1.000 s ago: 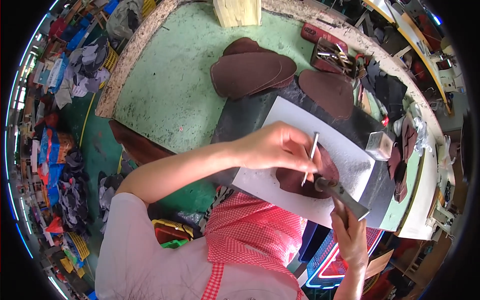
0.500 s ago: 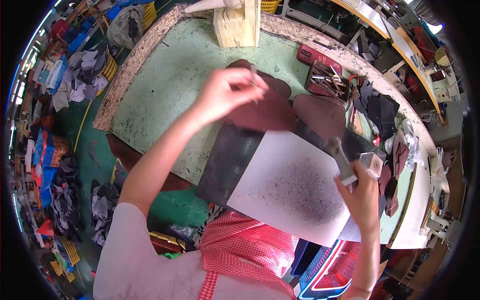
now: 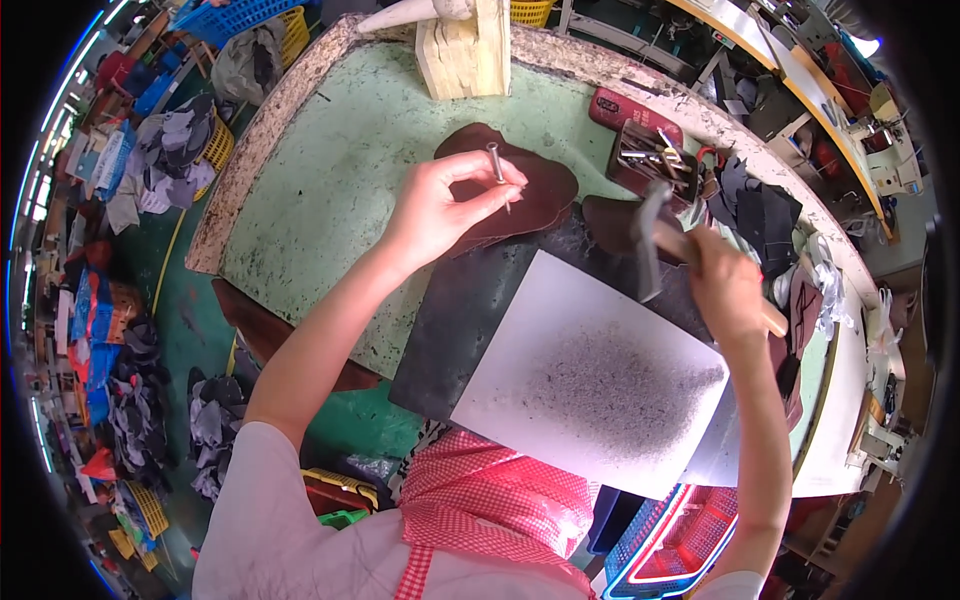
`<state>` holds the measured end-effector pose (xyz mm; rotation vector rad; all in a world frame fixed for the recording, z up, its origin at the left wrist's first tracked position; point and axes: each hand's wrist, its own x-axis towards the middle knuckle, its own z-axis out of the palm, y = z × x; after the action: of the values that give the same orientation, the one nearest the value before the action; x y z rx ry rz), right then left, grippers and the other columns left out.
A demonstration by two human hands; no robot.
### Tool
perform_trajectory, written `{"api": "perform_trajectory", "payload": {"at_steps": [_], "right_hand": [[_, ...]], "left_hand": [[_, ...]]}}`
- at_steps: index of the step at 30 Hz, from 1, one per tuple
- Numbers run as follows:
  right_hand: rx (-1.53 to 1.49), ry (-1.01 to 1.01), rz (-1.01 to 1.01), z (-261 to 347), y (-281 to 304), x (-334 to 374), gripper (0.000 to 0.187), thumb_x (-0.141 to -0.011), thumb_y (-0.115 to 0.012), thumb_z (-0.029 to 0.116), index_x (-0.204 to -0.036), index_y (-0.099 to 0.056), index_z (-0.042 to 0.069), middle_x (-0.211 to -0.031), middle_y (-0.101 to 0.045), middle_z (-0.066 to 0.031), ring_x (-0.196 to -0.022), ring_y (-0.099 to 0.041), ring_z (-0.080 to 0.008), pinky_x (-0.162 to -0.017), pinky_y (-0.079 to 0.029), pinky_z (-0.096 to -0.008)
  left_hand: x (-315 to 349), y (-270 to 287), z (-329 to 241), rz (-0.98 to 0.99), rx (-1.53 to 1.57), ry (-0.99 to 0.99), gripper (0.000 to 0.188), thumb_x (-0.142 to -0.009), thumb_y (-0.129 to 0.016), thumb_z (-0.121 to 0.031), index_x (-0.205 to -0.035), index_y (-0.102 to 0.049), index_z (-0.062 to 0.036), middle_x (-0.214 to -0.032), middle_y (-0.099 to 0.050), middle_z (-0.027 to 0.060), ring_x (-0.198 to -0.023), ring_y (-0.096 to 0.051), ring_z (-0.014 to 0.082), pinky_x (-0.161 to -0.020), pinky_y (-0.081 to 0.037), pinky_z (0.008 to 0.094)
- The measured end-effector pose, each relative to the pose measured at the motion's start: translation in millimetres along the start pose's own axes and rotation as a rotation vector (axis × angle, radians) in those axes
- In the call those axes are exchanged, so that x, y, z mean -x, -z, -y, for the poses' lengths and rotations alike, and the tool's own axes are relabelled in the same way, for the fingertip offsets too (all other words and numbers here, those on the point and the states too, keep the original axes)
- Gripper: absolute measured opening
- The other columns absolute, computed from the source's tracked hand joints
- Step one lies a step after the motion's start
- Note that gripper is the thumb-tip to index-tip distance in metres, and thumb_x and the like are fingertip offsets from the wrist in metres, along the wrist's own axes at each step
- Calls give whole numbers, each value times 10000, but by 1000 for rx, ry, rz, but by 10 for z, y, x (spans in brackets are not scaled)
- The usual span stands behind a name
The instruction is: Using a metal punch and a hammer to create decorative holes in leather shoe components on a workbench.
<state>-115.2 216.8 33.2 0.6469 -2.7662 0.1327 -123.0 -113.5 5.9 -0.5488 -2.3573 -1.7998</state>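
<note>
My left hand (image 3: 440, 205) pinches a thin metal punch (image 3: 494, 160) between thumb and fingers, its tip pointing down at a dark brown leather piece (image 3: 545, 195). In my right hand (image 3: 728, 285) is a hammer (image 3: 650, 245), its wooden handle in my closed fingers and its metal head, slightly blurred, over a second brown leather piece (image 3: 608, 224). Beneath that head and toward me lies a white board (image 3: 510, 370) covered with dark specks in the middle. It rests on a black slab (image 3: 440, 330), and the first leather piece overlaps the slab's far edge.
A red tin (image 3: 640, 180) holds several metal tools, beside a dark red case (image 3: 620, 110). Black scraps (image 3: 765, 210) lie at the right. A wooden block (image 3: 465, 60) stands at the table's raised far rim. A blue basket (image 3: 640, 550) stands below the near edge.
My right hand has lifted the hammer up and away from me, and its head has turned. The left hand has moved slightly left and nearer, still pinching the punch.
</note>
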Motion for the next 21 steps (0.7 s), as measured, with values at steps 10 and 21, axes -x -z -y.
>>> {"api": "perform_trajectory", "payload": {"at_steps": [10, 21], "right_hand": [[-563, -191, 440, 481, 724, 1174, 344, -709, -633, -58, -1050, -612, -19, -1106, -646, -172, -792, -662, -302, -659, -515, -362], [-934, -1059, 87, 444, 937, 2289, 221, -987, -512, 219, -860, -523, 38, -587, -401, 48, -438, -283, -11, -394, -193, -191]], "left_hand": [[217, -422, -297, 248, 277, 172, 132, -903, -617, -31, -1020, -634, 27, -958, -657, 62, -896, -668, 159, -802, -524, 263], [-648, -2166, -628, 238, 313, -257, 77, -844, -694, -84, -910, -711, -49, -841, -714, 28, -769, -671, 91, -674, -542, 235]]}}
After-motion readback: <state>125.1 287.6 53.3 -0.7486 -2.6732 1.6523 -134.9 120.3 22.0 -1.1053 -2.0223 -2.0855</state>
